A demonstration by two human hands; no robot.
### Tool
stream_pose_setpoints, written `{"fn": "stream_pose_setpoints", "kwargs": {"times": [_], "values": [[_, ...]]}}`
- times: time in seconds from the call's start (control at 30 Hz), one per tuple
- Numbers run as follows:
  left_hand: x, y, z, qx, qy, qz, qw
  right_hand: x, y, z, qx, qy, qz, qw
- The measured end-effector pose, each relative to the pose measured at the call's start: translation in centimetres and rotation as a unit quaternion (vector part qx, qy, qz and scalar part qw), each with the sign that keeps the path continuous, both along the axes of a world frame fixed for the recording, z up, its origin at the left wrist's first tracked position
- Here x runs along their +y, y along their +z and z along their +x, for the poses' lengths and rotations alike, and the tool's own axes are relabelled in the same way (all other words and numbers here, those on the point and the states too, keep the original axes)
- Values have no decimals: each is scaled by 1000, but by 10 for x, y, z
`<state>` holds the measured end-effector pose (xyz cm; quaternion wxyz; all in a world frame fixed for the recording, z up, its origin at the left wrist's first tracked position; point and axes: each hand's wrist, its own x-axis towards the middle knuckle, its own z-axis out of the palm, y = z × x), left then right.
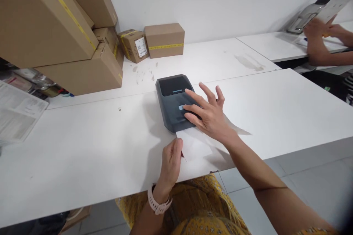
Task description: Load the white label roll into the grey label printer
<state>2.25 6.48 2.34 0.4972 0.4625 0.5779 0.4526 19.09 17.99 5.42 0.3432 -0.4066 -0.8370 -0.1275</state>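
A dark grey rectangular device with a black glossy top panel lies near the middle of the white table. My right hand is over its right side, fingers spread, one fingertip at the small light-blue button. White paper extends from beneath the device's near edge toward the table edge and under my right hand. Just below the device, my left hand is closed at the paper's left edge, thumb on top. A small dark red bit shows beside that thumb. A pink watch band is on my left wrist.
Large cardboard boxes are stacked at the left, with two smaller boxes by the wall. A plastic-wrapped pack lies far left. At the upper right, another person's hands hold a white object beside a bottle.
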Motion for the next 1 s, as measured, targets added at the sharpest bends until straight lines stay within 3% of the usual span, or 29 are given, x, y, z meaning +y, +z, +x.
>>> {"fn": "stream_pose_setpoints", "kwargs": {"times": [0.1, 0.2, 0.3, 0.4, 0.47, 0.53, 0.6, 0.7, 0.77, 1.0], "values": [[4, 3, -12, 1, 37, 42, 998, 6, 18, 0, -61, 34, 0, 998], [9, 1, -17, -15, 80, 73, 994, 11, 22, 0, -83, 66, -29, 994], [14, -6, -16, -25, 141, 107, 984, 11, 13, 3, -67, 77, -76, 992], [16, -14, -11, -16, 213, 144, 966, 6, -7, 6, -4, 63, -129, 990], [16, -19, -9, -5, 196, 154, 968, 0, -24, 6, 81, 58, -155, 983], [14, -23, -9, 8, 137, 152, 979, -6, -40, 3, 193, 67, -173, 964], [12, -26, -10, 25, 99, 152, 983, -12, -52, 0, 308, 76, -188, 930], [11, -28, -11, 31, 92, 147, 984, -18, -58, -3, 423, 59, -228, 875], [12, -28, -12, 24, 96, 136, 986, -20, -57, -3, 452, 42, -261, 852], [12, -27, -13, -25, 86, 119, 989, -20, -61, -1, 478, 45, -304, 823]]}}
